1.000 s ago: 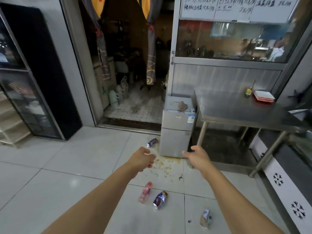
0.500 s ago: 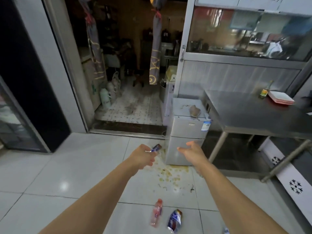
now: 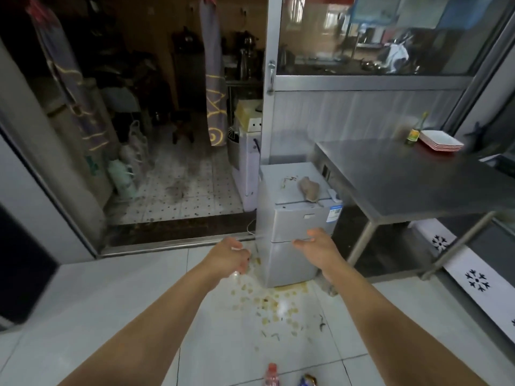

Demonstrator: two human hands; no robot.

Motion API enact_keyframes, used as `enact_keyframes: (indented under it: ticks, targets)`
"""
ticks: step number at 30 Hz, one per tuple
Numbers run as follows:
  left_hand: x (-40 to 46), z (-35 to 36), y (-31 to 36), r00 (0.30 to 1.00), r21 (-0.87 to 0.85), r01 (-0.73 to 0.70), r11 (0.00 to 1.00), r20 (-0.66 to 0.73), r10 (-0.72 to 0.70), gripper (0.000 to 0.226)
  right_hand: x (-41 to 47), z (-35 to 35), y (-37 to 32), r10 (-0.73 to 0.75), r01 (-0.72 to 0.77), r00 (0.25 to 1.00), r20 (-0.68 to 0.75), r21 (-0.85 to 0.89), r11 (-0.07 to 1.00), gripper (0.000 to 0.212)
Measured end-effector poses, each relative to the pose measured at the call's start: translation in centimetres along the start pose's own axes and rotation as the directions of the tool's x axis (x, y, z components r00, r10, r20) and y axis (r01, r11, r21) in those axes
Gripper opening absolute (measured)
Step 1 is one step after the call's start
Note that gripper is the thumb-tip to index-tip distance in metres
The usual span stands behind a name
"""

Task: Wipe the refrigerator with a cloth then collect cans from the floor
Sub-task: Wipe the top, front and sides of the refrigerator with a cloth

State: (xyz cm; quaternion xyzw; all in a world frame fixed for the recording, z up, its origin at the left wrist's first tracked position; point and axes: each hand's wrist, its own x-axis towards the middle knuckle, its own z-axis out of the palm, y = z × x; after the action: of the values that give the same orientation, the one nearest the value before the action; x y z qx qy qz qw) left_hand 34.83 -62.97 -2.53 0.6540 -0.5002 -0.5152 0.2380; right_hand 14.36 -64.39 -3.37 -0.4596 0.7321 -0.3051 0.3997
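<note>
Silver mini refrigerator (image 3: 296,218) is set on the tiled floor (image 3: 83,316) between the doorway and the steel table (image 3: 404,176). Brown cloth (image 3: 308,188) is bunched on its top, near the right rear edge; some stringy debris (image 3: 289,180) is seen just beside it.

Left hand (image 3: 230,259): fingers loosely curled, nothing held as far as can be seen, though motion blur limits certainty. Right hand (image 3: 316,246): fingers relaxed and spread, empty, held in front of the door seam without clear contact.

Step in hand, as judged: cloth pickup, wipe not yet begun. Recommended approach:
- Cloth is best taken by the right hand, which is nearer; a full-palm grab is preferred so that a flat pad is formed.
- Top is best wiped first, debris being swept toward one edge and gathered in the cloth, not pushed onto the floor.
- Door fronts are then wiped top to bottom; the blue label (image 3: 336,211) at the upper right corner is best passed lightly.
- Yellowish spill (image 3: 267,302) at the base is slippery by the look of it; footing is to be kept clear of it.

Pink bottle (image 3: 271,377) and crushed can (image 3: 308,381) lie at the bottom frame edge, to be collected after the wipe.
</note>
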Motion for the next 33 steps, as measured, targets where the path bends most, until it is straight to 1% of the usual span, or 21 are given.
enact_keyframes:
  ticks: [4, 7, 9, 10, 12, 14, 16, 19, 22, 24, 27, 29, 31, 33]
  targets:
    - [7.9, -0.6, 3.4, 1.000, 0.062, 0.007, 0.998, 0.012, -0.008, 0.021, 8.1, 0.4, -1.9, 0.048, -0.048, 0.999, -0.018, 0.029, 0.998, 0.060]
    - [13.2, -0.7, 5.8, 0.999, 0.101, -0.026, 0.995, 0.030, 0.023, 0.002, 13.4, 0.2, -3.0, 0.075, -0.074, 0.996, -0.039, 0.035, 0.997, 0.061]
    - [16.6, -0.6, 7.2, 0.997, 0.148, -0.050, 0.988, 0.068, 0.040, 0.013, 16.5, 0.0, -3.6, 0.097, -0.095, 0.993, -0.062, 0.030, 0.995, 0.062]
    - [18.3, -0.5, 7.8, 0.996, 0.159, -0.045, 0.986, 0.083, 0.032, 0.013, 17.9, -0.1, -3.9, 0.113, -0.111, 0.992, -0.065, 0.032, 0.993, 0.063]
    - [21.6, -0.2, 8.8, 0.994, 0.159, -0.033, 0.987, 0.112, 0.015, 0.003, 20.6, 0.1, -4.4, 0.140, -0.136, 0.987, -0.080, 0.044, 0.990, 0.063]
    - [25.1, 0.1, 9.8, 0.989, 0.171, -0.029, 0.985, 0.149, 0.003, 0.020, 23.3, 0.4, -4.5, 0.159, -0.155, 0.981, -0.113, 0.040, 0.987, 0.061]
    - [28.9, 0.5, 10.8, 0.982, 0.178, -0.037, 0.983, 0.188, 0.003, 0.025, 26.0, 0.8, -4.7, 0.184, -0.182, 0.974, -0.134, 0.028, 0.983, 0.058]
    - [34.9, 1.3, 12.3, 0.964, 0.197, -0.046, 0.979, 0.264, -0.008, 0.028, 29.9, 1.5, -5.1, 0.241, -0.239, 0.954, -0.176, 0.037, 0.970, 0.054]
    - [41.3, 2.5, 13.3, 0.941, 0.214, -0.052, 0.975, 0.337, -0.024, 0.030, 34.0, 2.0, -5.1, 0.299, -0.302, 0.920, -0.255, 0.026, 0.953, 0.051]
    - [45.0, 3.3, 13.9, 0.925, 0.247, -0.067, 0.967, 0.379, -0.033, 0.028, 36.5, 2.4, -4.8, 0.344, -0.352, 0.902, -0.260, 0.018, 0.936, 0.052]
    - [49.8, 4.6, 14.5, 0.901, 0.271, -0.085, 0.959, 0.431, -0.042, 0.022, 40.4, 2.6, -3.9, 0.377, -0.405, 0.887, -0.266, -0.058, 0.913, 0.054]
    - [52.6, 5.4, 14.8, 0.892, 0.277, -0.098, 0.956, 0.450, -0.039, 0.017, 43.1, 2.7, -3.1, 0.355, -0.401, 0.894, -0.273, -0.135, 0.906, 0.047]
    - [54.8, 6.3, 14.9, 0.883, 0.274, -0.099, 0.957, 0.467, -0.043, 0.018, 45.9, 2.9, -2.0, 0.329, -0.402, 0.898, -0.291, -0.244, 0.882, 0.039]
    - [56.7, 7.1, 14.9, 0.883, 0.271, -0.095, 0.958, 0.467, -0.044, 0.020, 48.6, 2.9, -0.9, 0.323, -0.436, 0.879, -0.350, -0.321, 0.841, 0.045]
